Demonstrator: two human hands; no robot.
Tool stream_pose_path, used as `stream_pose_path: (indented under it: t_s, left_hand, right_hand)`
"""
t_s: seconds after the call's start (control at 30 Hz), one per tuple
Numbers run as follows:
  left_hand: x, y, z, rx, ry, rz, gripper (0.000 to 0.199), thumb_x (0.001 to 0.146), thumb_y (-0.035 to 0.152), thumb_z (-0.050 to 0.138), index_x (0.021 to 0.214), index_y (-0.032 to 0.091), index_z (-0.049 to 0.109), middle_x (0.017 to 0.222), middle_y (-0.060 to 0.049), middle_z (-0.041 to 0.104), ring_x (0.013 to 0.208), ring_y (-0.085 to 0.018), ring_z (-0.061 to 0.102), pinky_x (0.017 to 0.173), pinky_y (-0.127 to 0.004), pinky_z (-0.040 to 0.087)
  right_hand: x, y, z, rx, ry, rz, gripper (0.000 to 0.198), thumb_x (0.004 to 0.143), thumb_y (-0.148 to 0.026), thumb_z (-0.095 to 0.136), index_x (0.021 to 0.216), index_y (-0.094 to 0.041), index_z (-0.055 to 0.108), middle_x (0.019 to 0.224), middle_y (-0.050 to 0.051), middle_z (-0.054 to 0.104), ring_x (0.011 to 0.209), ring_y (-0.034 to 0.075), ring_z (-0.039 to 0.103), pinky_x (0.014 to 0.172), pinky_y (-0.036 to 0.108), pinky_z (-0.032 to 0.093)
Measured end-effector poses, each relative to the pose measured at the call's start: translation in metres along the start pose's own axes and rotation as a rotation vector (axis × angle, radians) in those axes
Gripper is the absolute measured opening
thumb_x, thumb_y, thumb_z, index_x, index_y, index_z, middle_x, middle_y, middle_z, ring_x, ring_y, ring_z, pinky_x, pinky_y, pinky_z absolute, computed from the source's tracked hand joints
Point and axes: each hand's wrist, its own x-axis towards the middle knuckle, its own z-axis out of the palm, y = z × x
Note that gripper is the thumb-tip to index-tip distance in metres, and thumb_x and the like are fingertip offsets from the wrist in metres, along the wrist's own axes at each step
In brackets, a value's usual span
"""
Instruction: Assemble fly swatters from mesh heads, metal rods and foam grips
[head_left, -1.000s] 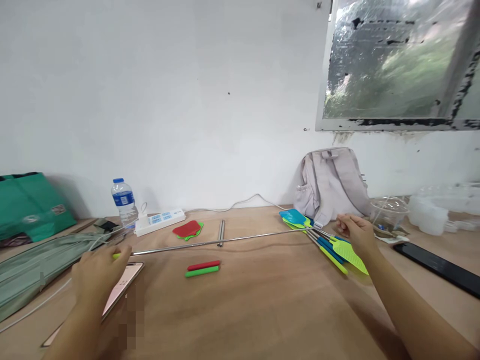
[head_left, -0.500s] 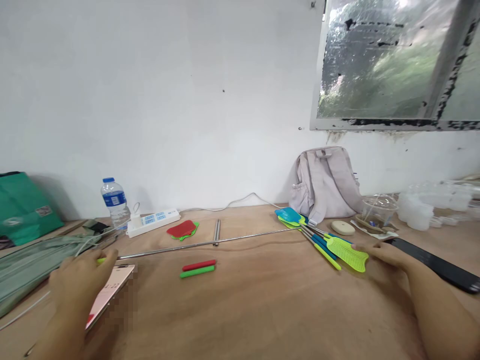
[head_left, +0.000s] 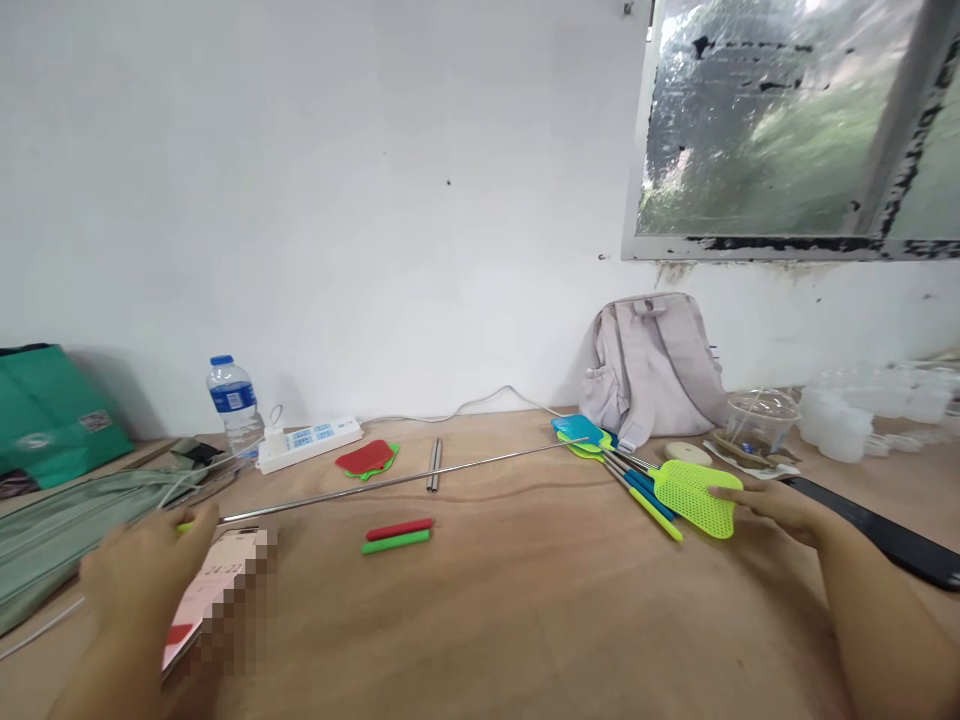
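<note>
My left hand [head_left: 146, 570], at the left, is closed round the yellow-green handle [head_left: 186, 526] of a long thin metal rod [head_left: 405, 482]. The rod slants across the table, its far tip at the blue swatter head [head_left: 581, 432]. At the right, my right hand [head_left: 780, 510] pinches the edge of a yellow-green fly swatter head [head_left: 697, 497]. This perforated head appears apart from the rod. Beneath and beside it lie more swatters with blue handles and a yellow-green handle [head_left: 656, 514].
Red and green swatter heads [head_left: 366, 458], metal tubes [head_left: 434, 465] and red and green handles [head_left: 397, 536] lie mid-table. A phone [head_left: 214, 590] is by my left hand. Behind stand a bottle [head_left: 232, 400], a power strip [head_left: 311, 443], a backpack [head_left: 652, 365] and plastic cups [head_left: 832, 425].
My left hand has shifted slightly left with the rod, whose tip is now a little farther left and higher. The yellow-green swatter head in my right hand has risen and turned slightly.
</note>
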Motion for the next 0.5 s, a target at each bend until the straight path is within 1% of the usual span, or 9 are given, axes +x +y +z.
stream_pose_path:
  t_s: [0.07, 0.13, 0.27, 0.33, 0.43, 0.5]
  left_hand:
    - [0.001, -0.002, 0.000, 0.012, -0.012, -0.016, 0.044, 0.073, 0.040, 0.030, 0.084, 0.020, 0.068, 0.081, -0.011, 0.065, 0.077, -0.028, 0.054, 0.055, -0.028, 0.038]
    - [0.002, -0.006, 0.002, 0.019, 0.000, -0.025, 0.047, 0.072, 0.038, 0.029, 0.089, 0.018, 0.068, 0.076, -0.011, 0.065, 0.074, -0.027, 0.055, 0.053, -0.027, 0.038]
    - [0.005, -0.016, 0.007, 0.009, 0.020, -0.041, 0.053, 0.073, 0.041, 0.024, 0.094, 0.018, 0.068, 0.071, -0.011, 0.064, 0.071, -0.027, 0.056, 0.051, -0.027, 0.038]
    - [0.006, -0.021, 0.011, -0.010, 0.033, -0.035, 0.056, 0.074, 0.042, 0.022, 0.096, 0.017, 0.067, 0.074, -0.012, 0.065, 0.072, -0.027, 0.057, 0.052, -0.027, 0.039]
    - [0.007, -0.026, 0.013, -0.051, 0.027, -0.045, 0.059, 0.071, 0.044, 0.024, 0.095, 0.012, 0.068, 0.078, -0.015, 0.065, 0.072, -0.029, 0.057, 0.051, -0.028, 0.039]
    - [0.007, -0.025, 0.012, -0.075, -0.003, -0.070, 0.059, 0.070, 0.044, 0.025, 0.095, 0.011, 0.068, 0.076, -0.015, 0.065, 0.069, -0.029, 0.057, 0.050, -0.028, 0.039]
  right_hand:
    - [-0.003, -0.006, 0.005, 0.029, -0.087, 0.058, 0.019, 0.047, -0.028, 0.079, 0.057, -0.020, 0.064, 0.068, 0.011, 0.068, 0.059, 0.022, 0.059, 0.049, 0.032, 0.045]
    - [-0.005, -0.013, 0.014, 0.140, -0.116, 0.056, 0.016, 0.054, -0.030, 0.075, 0.064, -0.021, 0.065, 0.070, 0.007, 0.068, 0.061, 0.020, 0.059, 0.052, 0.029, 0.047]
    - [-0.008, -0.029, 0.040, 0.573, -0.012, 0.026, 0.013, 0.061, -0.025, 0.069, 0.072, -0.023, 0.062, 0.071, 0.000, 0.067, 0.063, 0.018, 0.061, 0.056, 0.028, 0.050]
    - [-0.013, -0.038, 0.056, 0.669, -0.011, 0.041, 0.010, 0.065, -0.029, 0.066, 0.073, -0.024, 0.061, 0.069, 0.000, 0.067, 0.064, 0.019, 0.063, 0.057, 0.031, 0.052]
    - [-0.030, -0.051, 0.082, 0.759, -0.156, 0.064, 0.013, 0.068, -0.037, 0.062, 0.074, -0.025, 0.061, 0.070, 0.002, 0.068, 0.071, 0.022, 0.064, 0.061, 0.035, 0.054]
    - [-0.046, -0.061, 0.099, 0.811, -0.271, 0.059, 0.020, 0.069, -0.043, 0.061, 0.080, -0.026, 0.062, 0.080, 0.002, 0.069, 0.080, 0.023, 0.064, 0.066, 0.036, 0.054]
